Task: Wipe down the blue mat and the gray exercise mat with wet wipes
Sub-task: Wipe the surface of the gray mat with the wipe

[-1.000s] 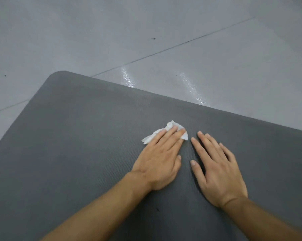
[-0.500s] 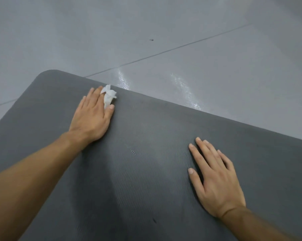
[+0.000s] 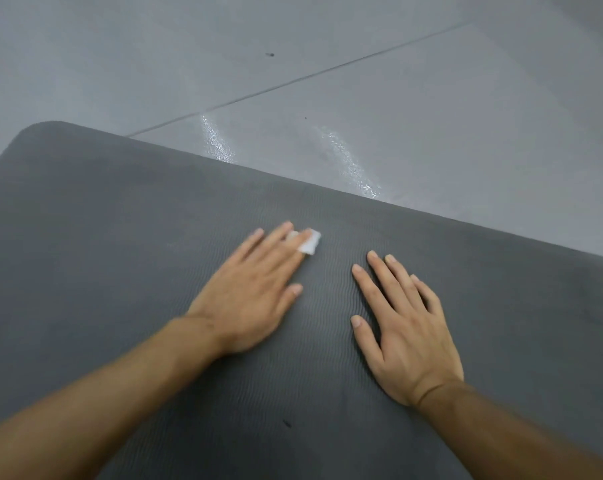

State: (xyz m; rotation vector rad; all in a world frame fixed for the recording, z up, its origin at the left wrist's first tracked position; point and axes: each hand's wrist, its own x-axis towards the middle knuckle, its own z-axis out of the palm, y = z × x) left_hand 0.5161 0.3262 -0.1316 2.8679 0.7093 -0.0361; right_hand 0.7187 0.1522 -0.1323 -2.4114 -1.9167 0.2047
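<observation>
The gray exercise mat [image 3: 120, 237] fills the lower part of the view, its rounded far-left corner visible. My left hand [image 3: 251, 292] lies palm down on the mat's middle, pressing a white wet wipe [image 3: 309, 243] under its fingers; only a small folded corner of the wipe shows past the fingertips. The hand is blurred. My right hand [image 3: 402, 327] rests flat on the mat just to the right, fingers apart, holding nothing. No blue mat is in view.
Gray tiled floor [image 3: 397, 98] lies beyond the mat's far edge, with a dark grout line and two shiny wet streaks [image 3: 348, 161] near the edge. A small dark speck [image 3: 286, 423] sits on the mat near me.
My left hand swept the wipe from the mat's middle out to the far-left edge, then back to the middle beside my right hand. The right hand stayed planted.
</observation>
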